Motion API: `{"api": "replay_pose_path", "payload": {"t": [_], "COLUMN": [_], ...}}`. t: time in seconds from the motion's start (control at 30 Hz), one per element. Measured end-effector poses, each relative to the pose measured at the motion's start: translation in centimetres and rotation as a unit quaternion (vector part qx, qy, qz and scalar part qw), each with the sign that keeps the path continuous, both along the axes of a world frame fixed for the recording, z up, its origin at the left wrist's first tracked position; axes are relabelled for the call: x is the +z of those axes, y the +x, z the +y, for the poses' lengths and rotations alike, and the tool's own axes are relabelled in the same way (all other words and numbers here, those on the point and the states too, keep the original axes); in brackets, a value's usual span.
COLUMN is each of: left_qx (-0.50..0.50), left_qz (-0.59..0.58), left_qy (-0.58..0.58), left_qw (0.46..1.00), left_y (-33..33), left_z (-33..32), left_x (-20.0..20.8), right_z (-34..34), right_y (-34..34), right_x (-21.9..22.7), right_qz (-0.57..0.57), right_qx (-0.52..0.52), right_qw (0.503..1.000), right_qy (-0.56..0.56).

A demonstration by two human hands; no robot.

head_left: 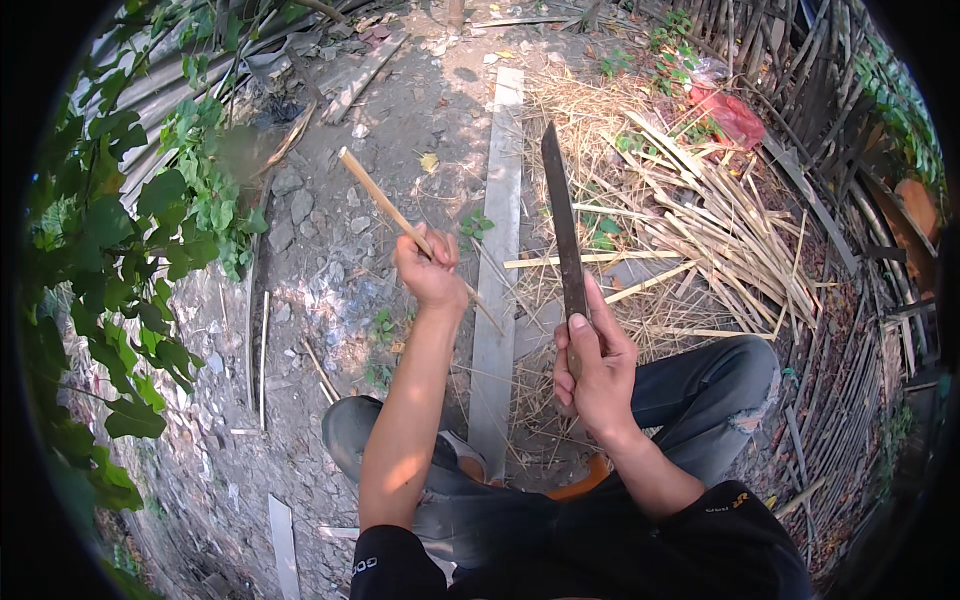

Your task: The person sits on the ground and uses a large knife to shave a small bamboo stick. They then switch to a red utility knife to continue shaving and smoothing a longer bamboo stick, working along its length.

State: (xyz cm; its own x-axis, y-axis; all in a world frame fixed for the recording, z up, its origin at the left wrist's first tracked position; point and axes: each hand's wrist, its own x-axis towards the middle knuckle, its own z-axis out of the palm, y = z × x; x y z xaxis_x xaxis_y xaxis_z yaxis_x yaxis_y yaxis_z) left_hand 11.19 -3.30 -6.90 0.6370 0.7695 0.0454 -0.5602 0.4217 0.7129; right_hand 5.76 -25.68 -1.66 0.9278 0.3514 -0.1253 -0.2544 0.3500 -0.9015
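My left hand is closed around a thin bamboo stick, whose pale cut end points up to the far left. The stick's lower part slants down past my fist toward the plank. In my right hand is a machete, gripped by its handle with the thumb and forefinger up near the base of the blade. Its long dark blade stands almost upright, tip away from me, apart from the stick. Between both hands a long grey wooden plank lies on the ground, running away from me.
Split bamboo strips lie in a loose pile at the right, over pale shavings. Beyond them is a red plastic bag. A stick fence borders the right side. Leafy vines hang at the left, above stony ground.
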Motion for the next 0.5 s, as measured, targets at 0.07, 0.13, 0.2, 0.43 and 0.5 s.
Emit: {"api": "replay_pose_path", "payload": {"t": [0.07, 0.13, 0.2, 0.43, 0.5], "left_qx": [-0.027, -0.037, -0.036, 0.009, 0.019], "left_qz": [0.003, -0.009, -0.017, 0.004, -0.006], "left_qy": [0.01, 0.015, -0.009, 0.02, 0.061], "left_qw": [1.0, 0.999, 0.999, 1.0, 0.998], "left_y": [-0.4, -0.2, -0.3, -1.5, -1.3], "left_z": [0.4, 0.6, 0.8, 1.1, 1.5], "left_x": [-0.1, 0.2, 0.0, -0.4, -0.5], "right_z": [0.7, 0.7, 0.4, -1.9, -0.8], "right_y": [-0.3, -2.4, -4.8, -5.6, -3.6], "right_x": [2.2, -2.4, -9.7, -14.5, -11.7], "right_qz": [-0.102, -0.208, -0.147, 0.189, 0.137], "right_qx": [-0.09, -0.095, 0.05, 0.076, 0.062], "right_qw": [0.99, 0.973, 0.985, 0.97, 0.982], "right_qy": [0.025, 0.025, -0.07, -0.135, -0.117]}}
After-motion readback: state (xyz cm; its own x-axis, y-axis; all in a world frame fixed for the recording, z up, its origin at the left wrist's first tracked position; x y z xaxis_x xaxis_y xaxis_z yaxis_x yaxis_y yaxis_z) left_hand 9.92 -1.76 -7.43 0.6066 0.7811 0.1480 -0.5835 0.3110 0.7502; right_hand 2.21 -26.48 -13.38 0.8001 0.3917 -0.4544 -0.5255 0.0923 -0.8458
